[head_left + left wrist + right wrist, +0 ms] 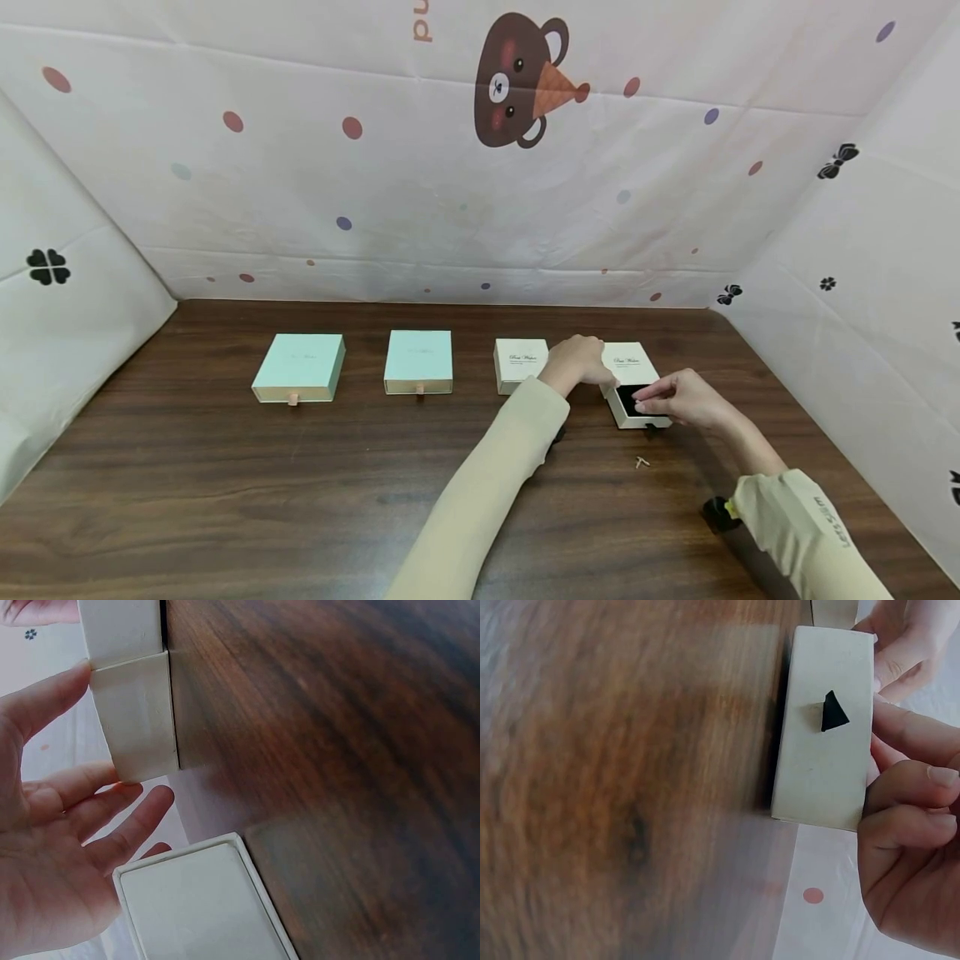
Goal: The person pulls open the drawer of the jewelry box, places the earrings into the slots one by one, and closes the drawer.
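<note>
A small white drawer box (pixel 628 360) with printed script stands at the right of the table, its drawer (pixel 643 422) pulled out toward me and showing a black lining. My left hand (pixel 579 362) grips the box's outer sleeve (pixel 135 716) from behind, thumb on one side and fingers on the other. Over the drawer, my right hand (pixel 693 402) dips its thumb and forefinger into the black lining. The drawer wall hides those fingertips in the right wrist view, so whether they pinch anything is unclear. A black ribbon tab (pixel 834 712) sticks out from the drawer front.
A second white box (pixel 521 360) sits just left of my left hand. Farther left are two mint-green drawer boxes, one in the middle (pixel 418 357) and one at the left (pixel 302 362). Tiny metallic pieces (pixel 642 462) lie before the drawer. White printed sheeting (pixel 420 183) walls the table.
</note>
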Demonstrator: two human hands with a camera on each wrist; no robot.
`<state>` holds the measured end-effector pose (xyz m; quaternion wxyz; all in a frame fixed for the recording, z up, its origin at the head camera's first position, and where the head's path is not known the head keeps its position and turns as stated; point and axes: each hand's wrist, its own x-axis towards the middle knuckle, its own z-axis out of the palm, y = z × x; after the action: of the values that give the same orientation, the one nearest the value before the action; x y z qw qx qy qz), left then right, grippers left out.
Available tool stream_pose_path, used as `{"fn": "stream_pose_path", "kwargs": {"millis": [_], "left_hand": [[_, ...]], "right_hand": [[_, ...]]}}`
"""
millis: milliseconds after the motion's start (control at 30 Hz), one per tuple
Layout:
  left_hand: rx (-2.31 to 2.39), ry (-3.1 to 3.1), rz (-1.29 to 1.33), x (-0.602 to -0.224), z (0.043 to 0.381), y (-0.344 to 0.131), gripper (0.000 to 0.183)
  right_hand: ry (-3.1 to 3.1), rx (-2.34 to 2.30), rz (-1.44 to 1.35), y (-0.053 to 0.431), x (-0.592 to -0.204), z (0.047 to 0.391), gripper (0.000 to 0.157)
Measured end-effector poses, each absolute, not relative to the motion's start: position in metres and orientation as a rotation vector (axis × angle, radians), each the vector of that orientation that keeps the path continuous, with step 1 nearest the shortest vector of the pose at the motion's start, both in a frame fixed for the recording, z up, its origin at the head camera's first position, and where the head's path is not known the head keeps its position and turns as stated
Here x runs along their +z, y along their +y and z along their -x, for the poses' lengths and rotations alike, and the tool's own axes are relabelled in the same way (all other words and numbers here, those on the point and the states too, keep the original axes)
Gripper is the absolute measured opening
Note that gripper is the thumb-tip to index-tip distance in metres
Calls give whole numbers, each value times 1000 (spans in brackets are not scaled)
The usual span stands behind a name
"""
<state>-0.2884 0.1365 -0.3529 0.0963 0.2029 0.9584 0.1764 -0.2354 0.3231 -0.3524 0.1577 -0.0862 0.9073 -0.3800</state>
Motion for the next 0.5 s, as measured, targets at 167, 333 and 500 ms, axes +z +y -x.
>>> {"fn": "stream_pose_path", "kwargs": {"millis": [167, 333, 500], "left_hand": [[512, 2841, -598, -352, 288, 137, 54], [518, 2848, -609, -353, 289, 137, 56], [518, 2847, -615, -353, 289, 136, 56]], "right_hand": [[2585, -1080, 249, 321, -351, 233, 32], [2574, -1085, 236, 320, -351, 233, 29], [2570, -1080, 213, 321, -353, 235, 28]]}}
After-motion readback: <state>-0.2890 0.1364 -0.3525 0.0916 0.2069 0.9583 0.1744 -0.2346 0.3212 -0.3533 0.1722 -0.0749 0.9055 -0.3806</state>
